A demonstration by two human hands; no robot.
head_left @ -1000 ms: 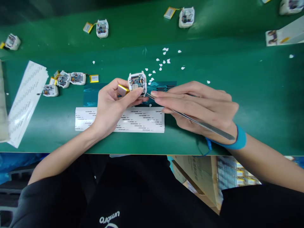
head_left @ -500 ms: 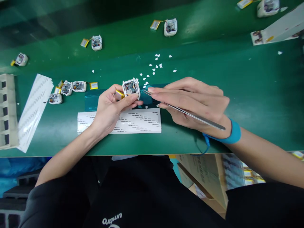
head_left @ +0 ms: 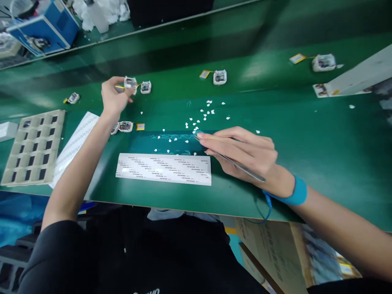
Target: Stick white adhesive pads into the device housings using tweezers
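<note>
My left hand (head_left: 114, 96) reaches far over the green bench and is closed on a white watch case (head_left: 130, 84) with a circuit board inside. A yellow-edged battery shows partly between its fingers. Just right of that hand lies another open watch case (head_left: 146, 87). In my right hand (head_left: 245, 153) is a pair of metal tweezers (head_left: 235, 165), its tips pointing left over small white round stickers (head_left: 196, 131). More such stickers are scattered on the bench and on a teal film strip (head_left: 141, 141). A printed white backing sheet (head_left: 165, 169) lies in front of the film.
At left stand a beige compartment tray (head_left: 45, 151) and a second white sheet (head_left: 76, 143). More watch cases with batteries, such as one watch case (head_left: 219, 77), lie farther back. A blue box (head_left: 49, 28) is at the back left, a white panel (head_left: 352, 77) at right.
My left hand has carried the watch case away from the tweezers, to the left and far side, near another case. My right hand still holds the tweezers over the stickers. The view has shifted.
</note>
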